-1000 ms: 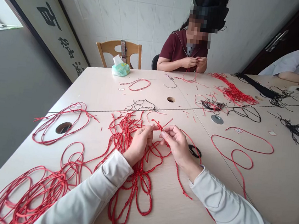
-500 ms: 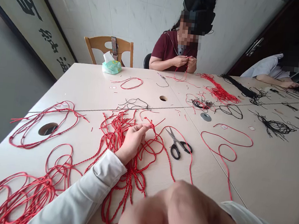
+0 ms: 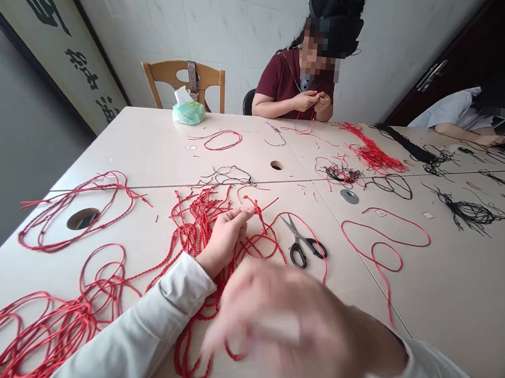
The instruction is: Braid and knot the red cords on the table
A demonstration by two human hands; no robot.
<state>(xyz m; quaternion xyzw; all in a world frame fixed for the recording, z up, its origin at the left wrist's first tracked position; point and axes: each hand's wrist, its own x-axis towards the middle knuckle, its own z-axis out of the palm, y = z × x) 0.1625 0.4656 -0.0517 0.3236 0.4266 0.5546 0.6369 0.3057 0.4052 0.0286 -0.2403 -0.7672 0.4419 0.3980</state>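
Head cam: L hand [image 3: 227, 234] still pinched on knotted red cord end [image 3: 257, 206], just R of twisted-cord heap [image 3: 197, 219], mid-table. R hand [image 3: 292, 325] was at the knot w/ L 1 s ago; now off it, low & near cam, blurred, fingers look curled; can't tell if holding anything. Scissors [image 3: 298, 238], mostly hidden then, now in view, blades parted. Prob. a break in two-handed knot work, L keeping the place. Textures: heap ropy, tight spiral, looped; coil [image 3: 80, 309] lower L smooth, thin. Scissors: metal blades, blk handles.

Red cords [image 3: 202, 220] and scissors [image 3: 300, 238] obstruct the middle; tabletop [image 3: 463, 289] at lower right leaves passage.
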